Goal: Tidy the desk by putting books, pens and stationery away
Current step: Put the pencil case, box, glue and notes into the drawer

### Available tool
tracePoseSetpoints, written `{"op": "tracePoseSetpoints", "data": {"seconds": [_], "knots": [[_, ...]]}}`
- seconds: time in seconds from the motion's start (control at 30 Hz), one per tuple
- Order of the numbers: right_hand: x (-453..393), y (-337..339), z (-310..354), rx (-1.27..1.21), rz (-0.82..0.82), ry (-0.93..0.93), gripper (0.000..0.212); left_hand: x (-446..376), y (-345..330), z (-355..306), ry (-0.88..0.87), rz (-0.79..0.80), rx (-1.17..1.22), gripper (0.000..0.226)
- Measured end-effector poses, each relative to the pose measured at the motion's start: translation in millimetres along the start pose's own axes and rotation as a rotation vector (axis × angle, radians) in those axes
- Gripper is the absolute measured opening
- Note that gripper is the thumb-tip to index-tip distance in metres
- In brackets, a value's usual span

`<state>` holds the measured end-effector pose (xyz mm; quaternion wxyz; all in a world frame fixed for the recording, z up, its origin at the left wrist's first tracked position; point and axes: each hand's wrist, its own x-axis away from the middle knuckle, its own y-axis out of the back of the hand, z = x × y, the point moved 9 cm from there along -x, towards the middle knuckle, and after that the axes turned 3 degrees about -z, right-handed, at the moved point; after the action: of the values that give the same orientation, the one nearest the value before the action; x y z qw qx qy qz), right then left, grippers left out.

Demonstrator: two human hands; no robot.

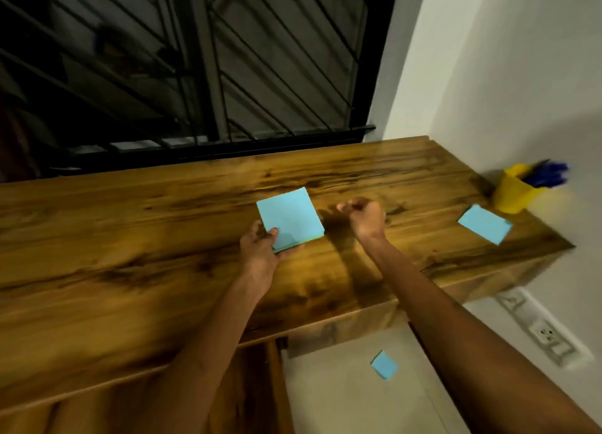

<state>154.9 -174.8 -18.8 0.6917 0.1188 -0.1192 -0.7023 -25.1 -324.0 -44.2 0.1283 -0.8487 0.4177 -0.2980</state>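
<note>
A light blue pad of sticky notes (290, 217) is held over the middle of the wooden desk (130, 238) by my left hand (260, 248), thumb on top and fingers under its near corner. My right hand (363, 217) hovers just to the right of the pad, fingers curled in with nothing in them. A second blue pad (485, 223) lies flat near the desk's right end. A third blue pad (384, 365) lies on the floor below the desk.
A yellow cup (513, 194) with several blue pens (547, 173) stands at the desk's far right, by the white wall. A barred window (202, 68) runs behind the desk. A wall socket (544, 331) sits low on the right wall.
</note>
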Motion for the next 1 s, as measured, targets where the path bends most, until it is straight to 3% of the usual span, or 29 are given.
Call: {"op": "tracePoseSetpoints", "data": {"seconds": [0.07, 0.2, 0.33, 0.47, 0.53, 0.6, 0.7, 0.83, 1.0], "knots": [[-31, 51, -26, 0.151, -0.098, -0.042, 0.007, -12, -35, 20, 0.039, 0.023, -0.003, 0.028], [-82, 155, -70, 0.579, -0.306, -0.164, 0.034, -35, -107, 63, 0.104, 0.084, -0.022, 0.027], [-128, 224, -119, 0.724, -0.322, -0.315, 0.043, -51, -161, 98, 0.139, 0.124, -0.045, 0.026], [-160, 259, -155, 0.699, -0.169, -0.413, 0.069, -64, -199, 125, 0.172, 0.184, -0.091, 0.026], [-169, 263, -161, 0.571, -0.075, -0.385, 0.079, -70, -212, 135, 0.183, 0.211, -0.107, 0.032], [-175, 268, -162, 0.646, -0.026, -0.355, 0.082, -75, -220, 141, 0.184, 0.224, -0.108, 0.033], [-183, 272, -160, 0.783, -0.003, -0.373, 0.082, -79, -229, 146, 0.182, 0.224, -0.112, 0.027], [-186, 275, -167, 0.745, 0.005, -0.453, 0.1, -77, -234, 152, 0.198, 0.203, -0.142, 0.027], [-177, 274, -164, 0.646, -0.035, -0.473, 0.077, -75, -228, 146, 0.181, 0.175, -0.169, 0.026]]}}
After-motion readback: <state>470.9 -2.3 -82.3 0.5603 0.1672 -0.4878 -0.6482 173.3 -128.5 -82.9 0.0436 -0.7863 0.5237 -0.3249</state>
